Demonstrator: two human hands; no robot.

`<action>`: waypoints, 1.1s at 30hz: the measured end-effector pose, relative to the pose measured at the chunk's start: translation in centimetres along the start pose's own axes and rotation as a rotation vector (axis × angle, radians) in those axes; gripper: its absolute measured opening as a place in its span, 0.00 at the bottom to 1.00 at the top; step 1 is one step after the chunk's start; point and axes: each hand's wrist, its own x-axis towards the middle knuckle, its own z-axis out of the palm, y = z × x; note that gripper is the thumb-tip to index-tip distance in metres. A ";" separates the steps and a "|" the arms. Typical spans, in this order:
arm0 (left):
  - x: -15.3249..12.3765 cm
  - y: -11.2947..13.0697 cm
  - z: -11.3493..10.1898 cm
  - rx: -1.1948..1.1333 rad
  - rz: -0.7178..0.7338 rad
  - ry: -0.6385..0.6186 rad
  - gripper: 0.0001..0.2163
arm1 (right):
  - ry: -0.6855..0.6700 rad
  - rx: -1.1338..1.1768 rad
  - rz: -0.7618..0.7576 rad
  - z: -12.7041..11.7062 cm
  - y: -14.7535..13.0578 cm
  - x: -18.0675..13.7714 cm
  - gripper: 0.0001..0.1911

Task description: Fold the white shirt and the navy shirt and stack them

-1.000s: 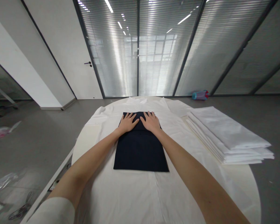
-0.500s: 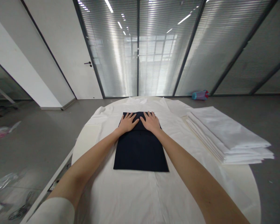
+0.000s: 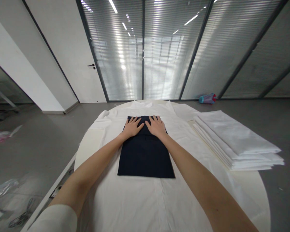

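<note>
A dark navy piece of folded cloth (image 3: pixel 146 158) lies flat in the middle of the table, wider at its near edge than at its far one. On the far left part of it rests my left hand (image 3: pixel 132 127), palm down with fingers spread. My right hand (image 3: pixel 156 126) presses flat on the far right part, fingers also apart. The two thumbs point toward each other with a small gap between. Beneath the navy cloth a white garment (image 3: pixel 135 203) is spread out over the table, a sleeve reaching toward the left edge.
A stack of folded white cloth (image 3: pixel 236 135) sits at the right of the round table (image 3: pixel 252 183), its corner overhanging the edge. On the floor are a blue and red basket (image 3: pixel 207 98), clear plastic (image 3: pixel 6 188) and a cable (image 3: pixel 23 217). Glass partitions stand behind.
</note>
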 end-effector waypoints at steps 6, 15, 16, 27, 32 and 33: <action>0.0 0.1 -0.2 0.001 0.000 -0.003 0.30 | 0.005 -0.001 0.000 0.0 0.0 0.0 0.32; -0.1 0.2 0.0 -0.005 -0.003 -0.005 0.29 | 0.018 -0.001 -0.004 0.1 0.0 -0.1 0.31; -0.1 0.2 -0.1 -0.011 -0.004 -0.006 0.29 | 0.013 0.000 -0.002 0.1 -0.1 -0.1 0.31; 1.6 -5.2 -1.9 -0.140 -0.191 0.250 0.25 | 0.172 0.102 0.087 -1.5 3.5 1.3 0.29; 1.1 -6.2 -0.5 -0.081 -0.227 0.033 0.27 | -0.006 -0.004 0.076 -0.7 4.7 1.0 0.29; 1.1 -6.1 -0.3 -0.072 -0.215 0.028 0.27 | -0.012 -0.012 0.071 -0.6 4.7 0.9 0.28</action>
